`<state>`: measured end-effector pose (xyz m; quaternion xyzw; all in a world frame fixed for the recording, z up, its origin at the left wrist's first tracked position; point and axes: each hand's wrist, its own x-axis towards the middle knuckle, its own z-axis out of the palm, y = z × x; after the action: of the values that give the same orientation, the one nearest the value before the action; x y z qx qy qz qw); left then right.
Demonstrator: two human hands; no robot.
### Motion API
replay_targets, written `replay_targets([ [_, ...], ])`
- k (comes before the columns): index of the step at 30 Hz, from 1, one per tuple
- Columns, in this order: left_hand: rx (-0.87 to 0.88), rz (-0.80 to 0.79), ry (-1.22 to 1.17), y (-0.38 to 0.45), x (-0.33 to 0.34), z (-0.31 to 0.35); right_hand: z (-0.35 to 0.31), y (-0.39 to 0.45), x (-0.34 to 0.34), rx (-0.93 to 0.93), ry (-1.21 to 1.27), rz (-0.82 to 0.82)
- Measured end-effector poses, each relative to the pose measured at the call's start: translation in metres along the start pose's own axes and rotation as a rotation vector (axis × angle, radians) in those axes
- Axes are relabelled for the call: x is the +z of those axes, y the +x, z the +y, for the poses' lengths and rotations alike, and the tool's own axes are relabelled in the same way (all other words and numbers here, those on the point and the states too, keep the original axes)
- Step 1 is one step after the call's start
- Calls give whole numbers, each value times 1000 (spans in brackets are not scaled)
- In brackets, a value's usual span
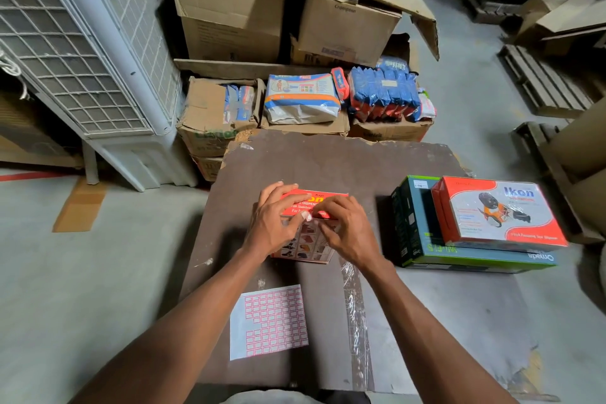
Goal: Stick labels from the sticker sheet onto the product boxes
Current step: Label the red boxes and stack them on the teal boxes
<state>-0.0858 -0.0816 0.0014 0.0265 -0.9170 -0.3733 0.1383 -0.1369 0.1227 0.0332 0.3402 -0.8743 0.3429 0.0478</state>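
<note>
Head view: both hands [311, 223] press red box [310, 226] mid-board [410, 167], edges clear.

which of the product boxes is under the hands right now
The red box at the board's centre, under both hands. The other red box sits untouched atop the green boxes to the right.

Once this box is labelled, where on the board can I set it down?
Bare brown board lies beyond the red product box under both hands, and between the white sticker sheet and the clear tape strip. Crowded: the right edge, with stacked green and red boxes.
</note>
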Motion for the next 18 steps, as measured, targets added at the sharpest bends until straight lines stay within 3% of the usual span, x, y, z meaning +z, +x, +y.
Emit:
replay_targets([
  [18,0,-9,1,-6,-2,1,0,1,8,-39,-111,52],
])
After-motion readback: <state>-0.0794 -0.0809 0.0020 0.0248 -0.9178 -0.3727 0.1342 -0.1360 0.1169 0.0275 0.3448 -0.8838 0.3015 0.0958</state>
